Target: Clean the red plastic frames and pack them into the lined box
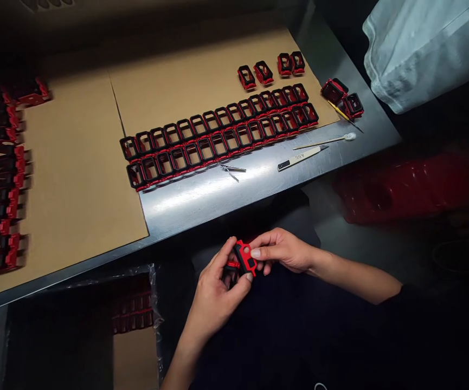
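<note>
A red and black plastic frame part (245,257) is held over my lap, in front of the table edge. My left hand (219,290) wraps round it from the left, thumb below and fingers above. From the right, my right hand (281,251) pinches the part's red face between thumb and fingers. Two long rows of similar red and black frames (218,143) stand side by side on the table ahead. Farther back are several more loose frames (263,72). The underside of the held part is hidden by my left hand.
Cardboard sheets (75,179) cover much of the metal table (193,203). A craft knife (302,158), cotton swab (326,142), tweezers-like metal tool (233,170) and yellow-handled tool (338,111) lie near the front edge. More frames (12,206) stack at left; a plastic-lined box (134,352) sits below.
</note>
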The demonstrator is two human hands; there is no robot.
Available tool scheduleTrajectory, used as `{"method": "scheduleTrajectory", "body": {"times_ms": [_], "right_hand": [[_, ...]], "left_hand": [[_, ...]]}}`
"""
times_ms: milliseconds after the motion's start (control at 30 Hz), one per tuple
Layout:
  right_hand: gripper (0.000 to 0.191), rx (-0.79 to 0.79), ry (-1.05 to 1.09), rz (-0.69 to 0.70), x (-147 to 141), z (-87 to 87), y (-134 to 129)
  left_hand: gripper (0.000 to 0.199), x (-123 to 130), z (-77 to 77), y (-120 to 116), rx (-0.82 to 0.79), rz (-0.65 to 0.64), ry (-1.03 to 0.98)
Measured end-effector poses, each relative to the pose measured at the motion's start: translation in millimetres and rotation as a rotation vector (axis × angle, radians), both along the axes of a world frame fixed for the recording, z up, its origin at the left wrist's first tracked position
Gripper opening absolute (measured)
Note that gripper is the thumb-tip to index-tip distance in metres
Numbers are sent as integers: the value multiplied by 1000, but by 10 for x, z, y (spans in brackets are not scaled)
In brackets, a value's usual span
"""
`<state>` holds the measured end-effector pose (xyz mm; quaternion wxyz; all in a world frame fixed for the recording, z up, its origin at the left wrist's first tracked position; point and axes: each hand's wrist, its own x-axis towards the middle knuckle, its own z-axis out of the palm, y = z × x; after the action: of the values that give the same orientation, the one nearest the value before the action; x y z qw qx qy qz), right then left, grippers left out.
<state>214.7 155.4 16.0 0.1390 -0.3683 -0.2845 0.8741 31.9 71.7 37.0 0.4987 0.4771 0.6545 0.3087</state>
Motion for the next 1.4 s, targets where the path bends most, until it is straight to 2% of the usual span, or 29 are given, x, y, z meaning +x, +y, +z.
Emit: {"method": "scheduleTrajectory", "body": {"times_ms": [133, 200, 267, 367, 500, 633, 833, 1100, 1267, 1333, 1400], "right_hand": [[40, 79, -17, -17, 40, 26, -1], [36, 174, -29, -53, 71, 41, 4], [29, 342, -49, -94, 103, 52, 9], [17, 694, -112, -117, 143, 55, 10], [13, 1097, -149, -72, 159, 29, -2], [14, 1388, -102, -80, 150, -12, -7], [14, 1484, -88, -118, 145, -62, -4], [18, 1699, -112, -110, 155, -128, -9], [18, 1816, -186, -83, 165, -172, 3], [19, 1762, -212, -91, 158, -148, -3], [21, 1592, -216, -135, 154, -91, -13]], "left_hand": [[69, -12, -34, -10, -4, -2, -37], [70, -20, -52, -13, -23, 36, -71], [66, -16, -64, -7, -73, 76, -111], [62, 27, -57, 19, -155, 88, -186], [71, 127, -2, 66, -213, 108, -274], [82, 198, 63, 102, -248, 160, -298], [89, 232, 110, 137, -257, 170, -258], [95, 223, 66, 122, -209, 145, -226], [93, 238, -12, 86, -154, 190, -341], [89, 247, -49, 68, -98, 222, -341], [83, 246, -79, 44, -21, 243, -296]]}}
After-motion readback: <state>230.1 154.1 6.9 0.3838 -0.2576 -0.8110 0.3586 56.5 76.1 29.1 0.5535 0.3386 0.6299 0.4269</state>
